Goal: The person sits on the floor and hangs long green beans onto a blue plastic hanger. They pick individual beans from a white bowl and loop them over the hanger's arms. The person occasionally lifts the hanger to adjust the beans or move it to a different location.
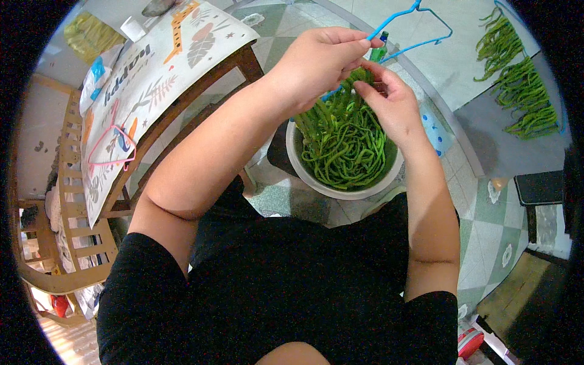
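We have long green beans (347,152) heaped in a round pale basin (340,193) in front of our knees, and more strands hang from a blue hanger (389,25) just above it. Each bean looks thin, light and bendy, so we judge that a single one weighs next to nothing, while a whole row could drag the hanger down on one side. The pods lie loosely tangled; we expect them to flex rather than break, though a hard pinch or a sharp fold could bruise or snap one. Their skins may slip a little (we see no water on them, but cannot rule it out). A strand is best taken softly near its middle, with thumb and fingertips, and eased out of the heap instead of yanked. The hanger looks thin and fairly stiff, and its upper arm offers a sure hold.

Our left hand (325,61) is closed on that upper arm, thumb and fingers pressed together around it, above the basin. Our right hand (395,103) is half open, its fingers curled and its thumb apart from them, with the tips at the hanging strands; we cannot tell whether they pinch one or only brush it. More beans (526,100) hang well apart, to our right.
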{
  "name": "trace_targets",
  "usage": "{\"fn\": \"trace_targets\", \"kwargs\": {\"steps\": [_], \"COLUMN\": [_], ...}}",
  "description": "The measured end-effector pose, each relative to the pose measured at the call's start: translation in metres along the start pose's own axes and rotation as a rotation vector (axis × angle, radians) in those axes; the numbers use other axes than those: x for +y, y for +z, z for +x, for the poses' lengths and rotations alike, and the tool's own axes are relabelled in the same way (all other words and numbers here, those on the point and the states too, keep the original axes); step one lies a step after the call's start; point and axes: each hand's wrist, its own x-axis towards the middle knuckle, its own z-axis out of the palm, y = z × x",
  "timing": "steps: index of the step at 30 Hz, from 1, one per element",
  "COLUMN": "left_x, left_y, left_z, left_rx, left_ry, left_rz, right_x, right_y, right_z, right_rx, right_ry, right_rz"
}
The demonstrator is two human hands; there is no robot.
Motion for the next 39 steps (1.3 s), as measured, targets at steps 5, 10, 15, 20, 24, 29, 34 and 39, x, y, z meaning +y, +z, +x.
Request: {"fn": "trace_targets", "kwargs": {"steps": [5,10,15,20,24,29,34,39], "left_x": [-0.001,-0.004,-0.006,-0.01,-0.012,-0.014,-0.013,-0.021], "left_y": [-0.002,-0.006,-0.01,-0.015,-0.016,-0.023,-0.018,-0.031], "left_z": [-0.001,-0.004,-0.006,-0.009,-0.008,-0.009,-0.012,-0.016], "left_rx": [0.045,0.046,0.021,0.026,0.043,0.013,0.032,0.031], "left_ry": [0.037,0.03,0.026,0.008,0.013,-0.021,-0.037,-0.045], "left_rz": [0.032,0.062,0.054,0.028,0.008,-0.043,0.001,0.009], "right_x": [-0.002,-0.003,-0.006,-0.036,-0.029,-0.024,-0.01,-0.017], "right_y": [0.01,0.011,0.006,0.013,0.028,0.043,0.045,0.036], "right_z": [-0.005,-0.006,-0.004,-0.015,-0.016,-0.018,-0.013,-0.008], "right_rx": [-0.24,-0.256,-0.266,-0.086,-0.085,-0.286,-0.26,-0.227], "right_ry": [0.058,0.04,-0.008,-0.359,-0.667,-0.691,-0.706,-0.811], "right_rz": [0.091,0.042,-0.095,-0.781,-0.757,-0.833,-0.787,-0.548]}}
